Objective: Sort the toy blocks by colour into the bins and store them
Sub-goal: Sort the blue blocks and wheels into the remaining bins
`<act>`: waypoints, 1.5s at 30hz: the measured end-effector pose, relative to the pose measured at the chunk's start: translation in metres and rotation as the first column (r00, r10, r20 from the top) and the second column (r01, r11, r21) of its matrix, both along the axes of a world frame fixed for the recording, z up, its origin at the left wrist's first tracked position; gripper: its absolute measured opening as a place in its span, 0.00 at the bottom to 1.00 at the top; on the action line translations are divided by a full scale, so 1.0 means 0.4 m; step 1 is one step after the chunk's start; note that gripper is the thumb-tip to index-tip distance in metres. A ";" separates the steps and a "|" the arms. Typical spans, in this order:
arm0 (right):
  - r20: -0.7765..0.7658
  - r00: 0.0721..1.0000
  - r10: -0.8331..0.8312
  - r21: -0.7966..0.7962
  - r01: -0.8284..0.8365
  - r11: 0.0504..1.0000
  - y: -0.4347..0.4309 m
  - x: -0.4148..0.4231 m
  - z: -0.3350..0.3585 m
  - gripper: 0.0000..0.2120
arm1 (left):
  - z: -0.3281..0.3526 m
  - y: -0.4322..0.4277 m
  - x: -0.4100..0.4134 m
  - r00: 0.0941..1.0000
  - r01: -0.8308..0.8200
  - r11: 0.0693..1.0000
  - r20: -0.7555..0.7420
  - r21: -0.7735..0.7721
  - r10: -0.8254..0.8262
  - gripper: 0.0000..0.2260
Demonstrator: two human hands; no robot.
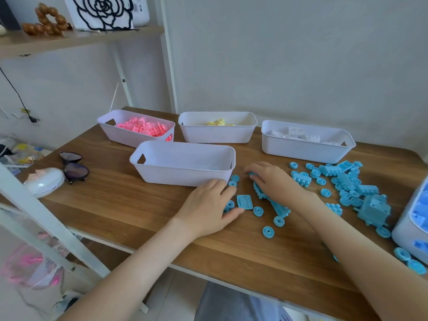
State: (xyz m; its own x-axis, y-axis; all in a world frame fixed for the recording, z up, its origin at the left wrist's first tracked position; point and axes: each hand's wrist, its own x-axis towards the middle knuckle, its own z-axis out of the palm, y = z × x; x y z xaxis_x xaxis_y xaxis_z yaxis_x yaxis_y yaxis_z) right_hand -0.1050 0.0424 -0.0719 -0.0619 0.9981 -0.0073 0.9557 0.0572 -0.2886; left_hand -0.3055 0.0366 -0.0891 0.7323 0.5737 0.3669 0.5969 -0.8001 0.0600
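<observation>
Head view: pink blocks [143, 128], yellow blocks [217, 122] and white blocks [296, 134] are binned; blue blocks [345, 181] litter the table [139, 212] beside the front bin [183, 174]. Left hand [208, 205] pinches a blue wheel [229, 205]; right hand [272, 179] curls its fingers over a long blue block [279, 207].

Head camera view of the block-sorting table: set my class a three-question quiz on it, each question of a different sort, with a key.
1. True or false: the front bin is heaped with pink blocks.
2. The loose blocks on the table are: A red, B blue, C green.
3. Fill in: the ___ hand grips the long blue piece.
Key: 1 false; 2 B; 3 right, the right hand.
</observation>
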 end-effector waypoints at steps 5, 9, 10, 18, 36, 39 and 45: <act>-0.034 0.999 0.021 -0.037 -0.022 0.999 -0.025 -0.016 -0.003 0.16 | -0.006 0.014 0.010 1.000 -0.018 0.998 -0.016 -0.054 0.017 0.19; -0.018 0.999 0.048 -0.070 -0.049 0.996 -0.038 -0.018 -0.003 0.18 | -0.011 0.016 0.012 1.000 -0.003 1.000 -0.006 -0.026 0.003 0.16; -0.036 0.998 0.045 -0.054 -0.047 0.997 -0.039 -0.015 -0.002 0.16 | -0.012 0.015 0.011 1.000 0.002 1.000 -0.009 -0.010 -0.002 0.16; -0.187 0.978 0.096 0.425 -0.007 0.905 -0.023 -0.023 0.050 0.13 | 0.036 0.006 -0.023 0.978 -0.022 0.987 0.201 -0.161 0.055 0.13; 0.025 0.961 0.276 0.054 -0.277 0.959 0.031 -0.144 0.110 0.18 | 0.153 0.155 -0.092 0.823 -0.499 0.750 0.033 -0.434 0.567 0.15; -0.055 0.970 0.236 0.204 -0.221 0.954 -0.002 -0.084 0.087 0.19 | 0.142 0.095 -0.063 0.814 -0.494 0.837 0.215 -0.234 0.540 0.15; -0.075 0.994 0.074 -0.066 -0.078 0.995 -0.058 -0.010 -0.009 0.35 | 0.048 -0.002 0.018 0.960 -0.062 0.992 0.267 -0.107 0.088 0.10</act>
